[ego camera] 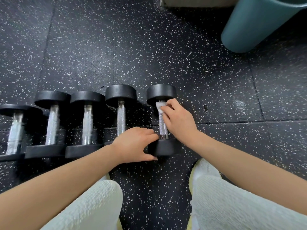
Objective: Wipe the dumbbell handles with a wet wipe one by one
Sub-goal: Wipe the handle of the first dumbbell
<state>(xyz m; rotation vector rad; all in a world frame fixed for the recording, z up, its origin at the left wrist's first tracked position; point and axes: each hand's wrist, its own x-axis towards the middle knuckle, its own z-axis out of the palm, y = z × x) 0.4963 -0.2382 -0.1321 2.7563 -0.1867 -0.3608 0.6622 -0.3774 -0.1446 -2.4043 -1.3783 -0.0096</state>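
I have the rightmost dumbbell [163,148] in a row of five lying on the speckled rubber floor [149,55], just ahead of my knees. My right hand [178,120] pinches the wet wipe [159,107] against the 12 o'clock end of its knurled handle [162,128], close under the far head [161,92]. My left hand [134,145] grasps the near head at the 6 o'clock end, thumb along the side toward me and fingers curled over its top edge, steadying it. The other four dumbbells lie toward 9 o'clock, the nearest handle [121,118] just beside my left knuckles. A teal bin [259,24] stands at 1 o'clock, well apart.

What worries me from here:

- The heads are round. A sideways push from the wiping stroke could roll the dumbbell toward 9 o'clock, nipping my left fingers against the neighbour's head.
- The wipe is bunched small. Dragged toward 6 o'clock over the knurling, it may snag or slip out of the pinch — leaving bare metal untouched.
- The stroke ends where my left fingertips sit, so the near end of the handle could go unwiped unless that grip shifts.
- From this view I cannot tell whether the wipe wraps the underside of the handle.
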